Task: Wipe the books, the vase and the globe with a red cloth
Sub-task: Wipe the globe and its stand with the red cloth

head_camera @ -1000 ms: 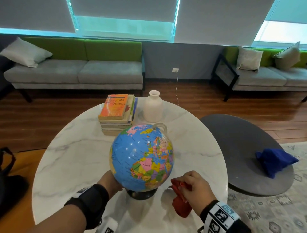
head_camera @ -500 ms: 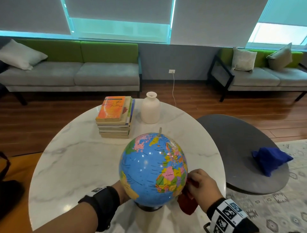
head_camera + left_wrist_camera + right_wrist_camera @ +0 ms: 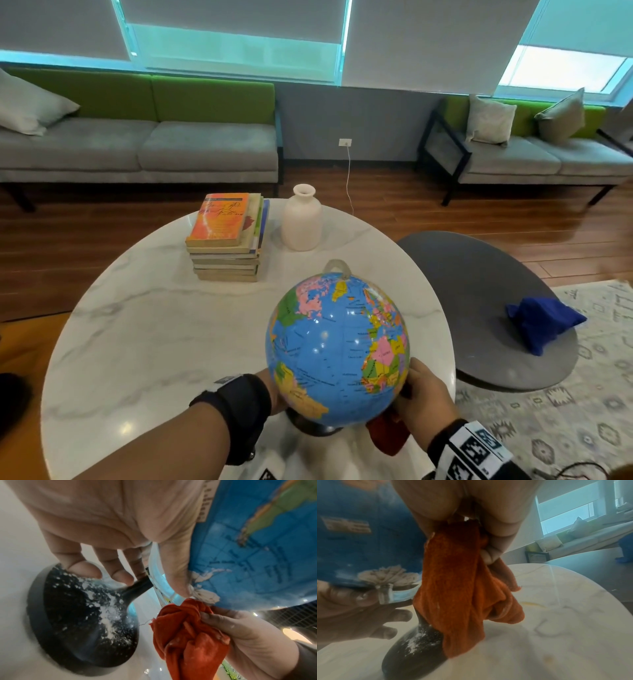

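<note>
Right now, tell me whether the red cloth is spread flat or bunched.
Bunched: the red cloth hangs crumpled in folds from the right hand.

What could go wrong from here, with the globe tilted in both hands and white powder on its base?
The globe leans on its black base near the marble table's edge, steadied only by the left hand; a hard wipe might tip it. The red cloth, bunched in the right hand, hangs over the powder and may smear it onto the table.

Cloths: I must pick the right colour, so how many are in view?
2: the red cloth in the right hand under the globe; a blue cloth on the dark side table.
</note>
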A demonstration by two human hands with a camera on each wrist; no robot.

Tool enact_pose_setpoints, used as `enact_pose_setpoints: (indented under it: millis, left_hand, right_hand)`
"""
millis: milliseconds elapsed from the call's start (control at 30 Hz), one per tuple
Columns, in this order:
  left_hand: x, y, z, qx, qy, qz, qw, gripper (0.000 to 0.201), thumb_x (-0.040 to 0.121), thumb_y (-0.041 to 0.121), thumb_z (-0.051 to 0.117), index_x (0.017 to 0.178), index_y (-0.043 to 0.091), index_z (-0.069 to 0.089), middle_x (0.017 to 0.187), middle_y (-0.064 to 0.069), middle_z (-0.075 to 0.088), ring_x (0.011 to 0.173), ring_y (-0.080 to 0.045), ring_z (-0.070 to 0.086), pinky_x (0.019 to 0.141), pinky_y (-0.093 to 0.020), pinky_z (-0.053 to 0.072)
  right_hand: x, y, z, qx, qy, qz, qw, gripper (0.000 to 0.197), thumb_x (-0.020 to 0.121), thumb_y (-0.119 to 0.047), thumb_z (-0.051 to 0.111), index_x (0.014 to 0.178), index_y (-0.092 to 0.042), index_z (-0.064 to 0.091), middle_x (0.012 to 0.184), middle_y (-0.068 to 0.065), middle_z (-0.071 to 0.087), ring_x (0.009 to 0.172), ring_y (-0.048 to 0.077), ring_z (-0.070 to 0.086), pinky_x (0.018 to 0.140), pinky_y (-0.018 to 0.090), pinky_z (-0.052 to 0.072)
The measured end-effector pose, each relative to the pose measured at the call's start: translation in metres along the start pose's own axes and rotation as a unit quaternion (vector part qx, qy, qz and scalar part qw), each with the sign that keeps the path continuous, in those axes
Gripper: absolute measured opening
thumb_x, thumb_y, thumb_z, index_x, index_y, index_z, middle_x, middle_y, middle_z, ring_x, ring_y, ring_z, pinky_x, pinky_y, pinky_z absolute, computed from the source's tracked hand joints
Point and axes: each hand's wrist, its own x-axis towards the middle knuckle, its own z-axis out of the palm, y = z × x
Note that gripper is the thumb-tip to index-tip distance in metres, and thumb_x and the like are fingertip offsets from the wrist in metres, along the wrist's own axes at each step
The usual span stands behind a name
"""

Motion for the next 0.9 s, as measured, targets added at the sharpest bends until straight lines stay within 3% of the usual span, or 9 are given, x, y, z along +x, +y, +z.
enact_pose_setpoints:
  millis: [100,200,367,467,567,733,767,833,900]
  left_hand:
    - [0.005,-0.004,0.004,-0.033,0.019,0.022,0.999,0.066,0.101,0.003,0.034,0.042,0.004,0.065,0.044,-0.006,0.062,0.043,-0.020,0.059,0.032,-0.018,0.044]
    - [0.007,-0.007,0.005,-0.071,0.025,0.042,0.996,0.073,0.101,0.006,0.034,0.033,0.005,0.061,0.039,-0.008,0.058,0.030,-0.016,0.055,0.027,-0.017,0.039]
    - [-0.011,-0.005,0.006,-0.105,0.065,0.054,0.991,0.051,0.101,-0.002,0.030,0.058,0.006,0.057,0.030,-0.004,0.050,0.022,-0.007,0.047,0.026,-0.017,0.038]
    - [-0.002,-0.008,-0.008,-0.155,0.104,0.071,0.980,0.040,0.101,0.001,0.032,0.066,0.003,0.050,0.032,-0.003,0.051,0.022,-0.010,0.047,0.025,-0.017,0.036]
    - [0.015,-0.011,-0.025,-0.243,0.161,0.099,0.951,0.046,0.095,0.006,0.052,0.049,0.000,0.055,0.030,-0.003,0.049,0.024,-0.011,0.047,0.023,-0.016,0.033]
    - [0.034,-0.009,-0.041,-0.283,0.193,0.120,0.932,0.062,0.034,0.033,0.098,0.016,0.012,0.043,0.024,0.005,0.044,0.024,-0.004,0.044,0.029,-0.012,0.034]
    - [0.037,-0.010,-0.044,-0.290,0.181,0.137,0.930,0.067,0.040,0.050,0.093,0.016,0.013,0.043,0.026,0.006,0.046,0.022,-0.002,0.043,0.030,-0.012,0.035]
    - [0.039,-0.012,-0.053,-0.218,0.170,0.134,0.952,0.055,0.075,0.027,0.075,0.026,0.009,0.057,0.037,0.001,0.058,0.031,-0.005,0.054,0.032,-0.015,0.042]
    - [0.029,-0.004,-0.050,-0.176,0.108,0.128,0.970,0.010,0.064,0.009,0.081,0.060,0.011,0.072,0.063,-0.005,0.069,0.061,-0.013,0.068,0.046,-0.019,0.053]
  right_hand:
    - [-0.002,-0.006,-0.001,0.019,0.001,0.031,0.999,0.037,0.078,0.009,0.061,0.064,-0.026,0.060,0.086,0.005,0.065,0.073,0.019,0.062,0.069,0.030,0.051]
    - [-0.002,-0.009,0.002,0.034,0.007,0.041,0.999,0.034,0.079,0.008,0.063,0.067,-0.024,0.057,0.087,0.006,0.065,0.077,0.021,0.062,0.074,0.033,0.053]
    - [0.001,-0.010,0.007,0.053,0.004,0.071,0.996,0.025,0.082,0.006,0.057,0.071,-0.017,0.058,0.087,0.010,0.064,0.080,0.022,0.060,0.083,0.043,0.053]
    - [0.002,-0.011,0.008,0.041,0.002,0.043,0.998,0.037,0.081,0.004,0.061,0.062,-0.028,0.063,0.088,0.006,0.065,0.079,0.017,0.060,0.080,0.035,0.052]
    - [0.007,-0.007,0.008,-0.026,-0.018,-0.004,0.999,0.042,0.076,0.001,0.069,0.066,-0.040,0.062,0.089,-0.007,0.061,0.083,0.009,0.060,0.076,0.018,0.046]
    - [0.015,-0.009,0.010,-0.070,-0.020,-0.027,0.997,0.045,0.077,0.001,0.069,0.068,-0.041,0.057,0.086,-0.009,0.054,0.079,0.000,0.055,0.069,0.000,0.037]
    - [0.016,-0.010,0.012,-0.071,-0.019,-0.032,0.997,0.050,0.076,0.001,0.070,0.067,-0.045,0.053,0.085,-0.009,0.054,0.078,-0.001,0.054,0.068,-0.001,0.036]
    - [0.019,-0.011,0.016,-0.079,-0.027,-0.039,0.996,0.047,0.077,-0.001,0.071,0.068,-0.044,0.055,0.084,-0.011,0.053,0.078,-0.001,0.054,0.068,-0.001,0.035]
    - [0.021,-0.012,0.020,-0.090,-0.038,-0.037,0.994,0.032,0.078,-0.004,0.071,0.077,-0.035,0.064,0.085,-0.012,0.053,0.079,0.004,0.055,0.069,0.000,0.035]
